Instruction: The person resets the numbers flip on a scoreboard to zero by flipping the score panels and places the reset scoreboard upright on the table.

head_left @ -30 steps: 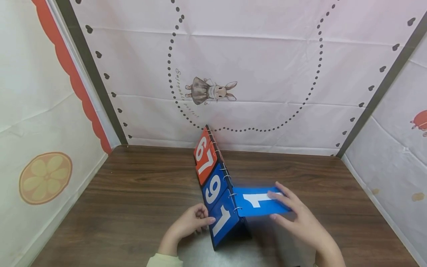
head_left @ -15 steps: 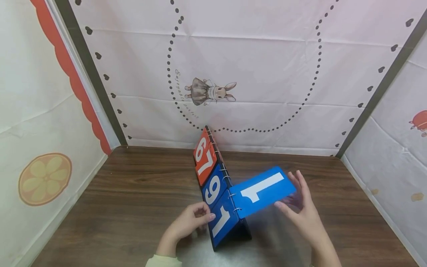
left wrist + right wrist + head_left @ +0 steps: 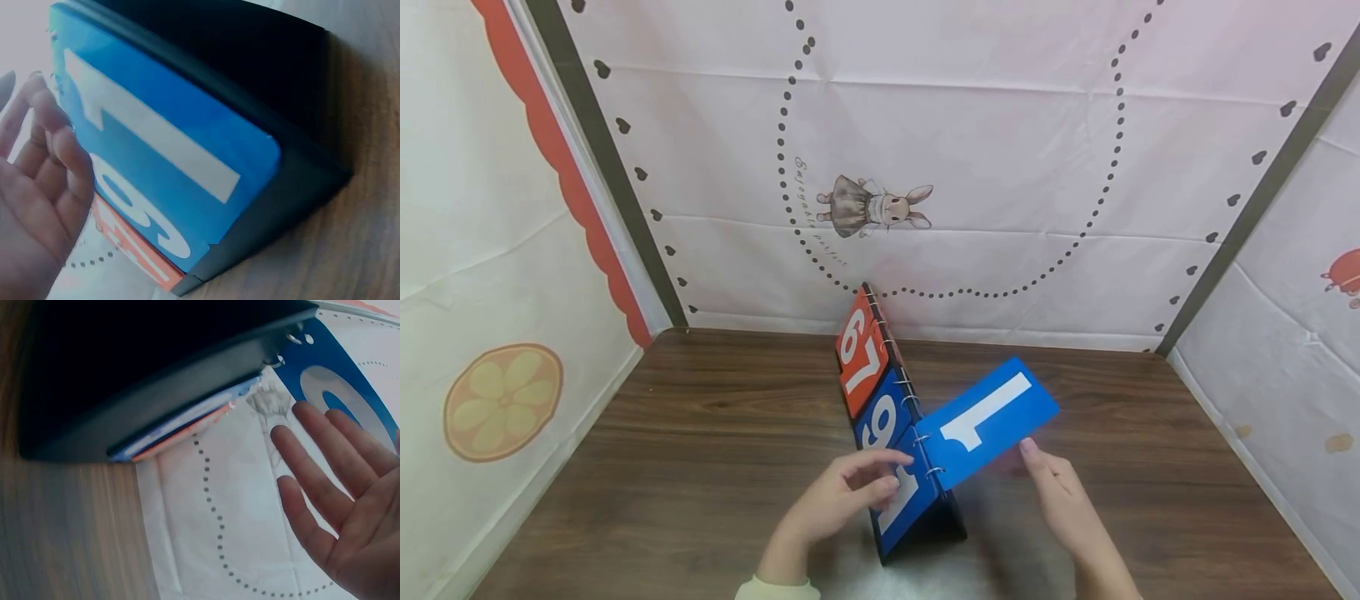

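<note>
A tabletop flip scoreboard point(image 3: 922, 486) stands like a tent, with ring-bound number cards in red and blue. One blue card point(image 3: 985, 421) marked 1 sticks out to the right from its rings; its back point(image 3: 350, 372), in the right wrist view, bears what looks like a 0. My right hand point(image 3: 1063, 500) is at that card's lower outer edge, thumb in front, other fingers hidden behind it in the head view. Those fingers look straight and spread in the right wrist view. My left hand point(image 3: 831, 496), loosely bent, hovers by the near blue 1 card point(image 3: 162, 125), holding nothing.
Beneath the scoreboard is a dark wood-grain table point(image 3: 722, 417). A pale printed cloth point(image 3: 1000, 167) hangs behind it, with further cloth panels at both sides. The scoreboard's red cards point(image 3: 859, 350) are at its far end.
The blue 1 card has swung up and away from me. My right hand has shifted down to its lower edge. My left hand has moved right, over the near blue 1 card, and its index finger has straightened.
</note>
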`<state>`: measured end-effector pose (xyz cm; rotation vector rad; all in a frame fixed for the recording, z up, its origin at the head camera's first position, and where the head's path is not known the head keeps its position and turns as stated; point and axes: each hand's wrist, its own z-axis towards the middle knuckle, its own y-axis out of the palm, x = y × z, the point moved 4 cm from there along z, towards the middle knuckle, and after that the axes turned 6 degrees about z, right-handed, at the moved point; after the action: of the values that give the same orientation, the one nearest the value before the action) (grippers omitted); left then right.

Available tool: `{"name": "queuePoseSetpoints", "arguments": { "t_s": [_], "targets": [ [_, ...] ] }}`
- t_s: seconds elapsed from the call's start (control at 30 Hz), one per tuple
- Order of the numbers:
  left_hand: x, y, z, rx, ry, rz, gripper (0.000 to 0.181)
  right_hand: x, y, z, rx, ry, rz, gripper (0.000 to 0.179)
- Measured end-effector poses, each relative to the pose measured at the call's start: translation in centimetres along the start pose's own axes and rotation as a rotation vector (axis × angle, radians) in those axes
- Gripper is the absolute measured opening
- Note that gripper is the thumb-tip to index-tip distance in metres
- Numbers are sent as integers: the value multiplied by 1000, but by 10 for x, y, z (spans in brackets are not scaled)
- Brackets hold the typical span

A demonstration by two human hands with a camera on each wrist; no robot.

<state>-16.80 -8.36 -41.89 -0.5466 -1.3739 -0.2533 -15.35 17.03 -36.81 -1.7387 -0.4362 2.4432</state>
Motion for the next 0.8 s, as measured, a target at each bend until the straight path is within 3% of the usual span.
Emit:
{"name": "queuePoseSetpoints", "arguments": {
  "t_s": [0.13,0.27,0.8],
  "targets": [
    [0,5,2,-33,-13,15,33,-3,8,1,-72,-13,85,49],
    [-1,4,2,-41,-14,19,33,-4,15,0,-78,22,133,50],
    [8,10,1,-65,33,-3,35,-9,34,-5,-132,-33,120,40]
  ]
}}
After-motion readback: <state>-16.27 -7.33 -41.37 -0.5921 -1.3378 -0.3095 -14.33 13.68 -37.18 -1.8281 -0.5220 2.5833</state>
